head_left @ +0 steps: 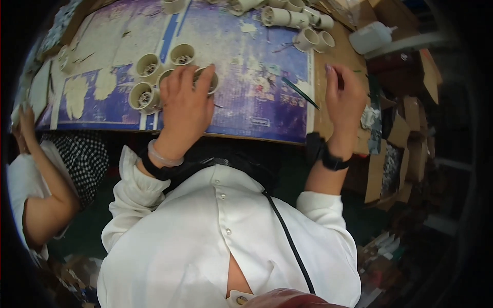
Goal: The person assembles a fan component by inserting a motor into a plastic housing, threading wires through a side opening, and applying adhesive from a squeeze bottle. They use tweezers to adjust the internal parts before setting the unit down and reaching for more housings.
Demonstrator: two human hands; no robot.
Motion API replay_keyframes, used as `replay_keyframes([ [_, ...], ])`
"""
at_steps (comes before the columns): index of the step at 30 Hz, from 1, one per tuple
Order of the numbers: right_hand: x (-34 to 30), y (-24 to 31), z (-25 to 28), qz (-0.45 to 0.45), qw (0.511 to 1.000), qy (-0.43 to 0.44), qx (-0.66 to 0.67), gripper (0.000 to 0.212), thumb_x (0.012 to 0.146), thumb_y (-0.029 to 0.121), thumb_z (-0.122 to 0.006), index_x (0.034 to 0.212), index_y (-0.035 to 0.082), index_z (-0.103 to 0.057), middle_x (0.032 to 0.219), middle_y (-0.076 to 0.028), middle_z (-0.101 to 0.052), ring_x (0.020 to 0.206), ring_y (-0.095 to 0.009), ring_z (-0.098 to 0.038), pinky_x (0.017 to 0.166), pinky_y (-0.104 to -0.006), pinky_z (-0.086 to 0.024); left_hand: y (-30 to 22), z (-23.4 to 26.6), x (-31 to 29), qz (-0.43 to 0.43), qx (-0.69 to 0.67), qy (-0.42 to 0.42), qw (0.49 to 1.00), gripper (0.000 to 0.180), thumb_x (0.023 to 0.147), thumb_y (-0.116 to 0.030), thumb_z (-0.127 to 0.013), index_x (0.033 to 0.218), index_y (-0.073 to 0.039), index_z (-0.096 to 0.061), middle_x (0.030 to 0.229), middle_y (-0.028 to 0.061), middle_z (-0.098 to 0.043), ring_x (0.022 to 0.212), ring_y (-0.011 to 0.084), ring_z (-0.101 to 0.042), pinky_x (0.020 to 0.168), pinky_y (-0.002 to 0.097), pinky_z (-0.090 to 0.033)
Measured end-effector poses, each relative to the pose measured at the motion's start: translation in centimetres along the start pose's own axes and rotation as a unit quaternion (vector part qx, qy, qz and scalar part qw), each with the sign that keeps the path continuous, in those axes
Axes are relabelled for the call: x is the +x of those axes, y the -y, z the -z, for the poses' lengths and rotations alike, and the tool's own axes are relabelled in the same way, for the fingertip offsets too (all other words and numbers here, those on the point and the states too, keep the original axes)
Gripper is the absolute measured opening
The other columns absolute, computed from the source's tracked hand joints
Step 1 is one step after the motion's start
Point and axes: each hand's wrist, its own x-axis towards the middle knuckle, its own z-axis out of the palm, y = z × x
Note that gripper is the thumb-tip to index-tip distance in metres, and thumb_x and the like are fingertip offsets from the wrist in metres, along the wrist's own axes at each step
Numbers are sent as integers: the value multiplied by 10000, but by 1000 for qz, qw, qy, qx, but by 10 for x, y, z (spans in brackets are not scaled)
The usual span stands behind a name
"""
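My left hand [186, 110] lies over two round cream cups at the table's near edge. Its fingers bend over the rims and grip the right-hand cup [214, 83]; the thumb is mostly hidden. Close beside it stand more cream cups: one at the far side [182, 53], one at the left [148, 65] and one nearer me [143, 97], with coiled wire or small metal parts inside. My right hand [348, 95] is raised over the table's right side, fingers curled into a pinch; anything between the tips is too small to see. A thin dark green tool [301, 93] lies to its left.
Several cream cups [285, 18] lie or stand at the far right of the worn purple table cover [241, 115]. A white bottle [371, 37] stands beyond my right hand. Open cardboard boxes [398, 154] are at the right. Another person's arm [43, 159] is at the left.
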Motion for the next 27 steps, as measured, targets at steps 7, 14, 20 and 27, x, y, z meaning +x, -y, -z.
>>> replay_keyframes([
  [7, -106, -71, -16, -281, 898, -299, 156, 231, 910, 154, -662, 1049, -24, -617, 961, -62, -639, 837, -130, -599, 719, -281, -482, 0, 0, -1, -15, 24, 0, 1000, 601, 706, -91, -705, 1278, -176, -539, 1241, 113, -510, 1201, 325, -427, 1003, 465, -303],
  [14, -109, -132, -41, -215, 971, -106, -3, 326, 912, 158, -661, 1153, -27, -542, 1035, -88, -630, 913, -151, -598, 825, -290, -483, -6, 7, -3, -6, 55, -15, 998, 601, 714, -100, -714, 1284, -174, -535, 1310, 113, -496, 1249, 319, -411, 1015, 451, -298],
  [20, -96, -69, -37, -261, 924, -81, 266, 331, 931, 129, -622, 1201, -27, -508, 1092, -124, -634, 988, -190, -619, 871, -302, -493, 9, 24, -12, -18, -28, -84, 996, 596, 738, -76, -694, 1300, -109, -499, 1317, 123, -500, 1237, 327, -434, 1020, 433, -315],
  [27, -98, 9, -30, -169, 830, -51, 529, 278, 975, 99, -529, 1229, -10, -498, 1105, -140, -627, 960, -214, -643, 822, -319, -533, 72, 41, -34, 107, -271, -213, 933, 563, 786, -72, -651, 1311, -22, -454, 1328, 137, -500, 1226, 280, -472, 1018, 403, -360],
])
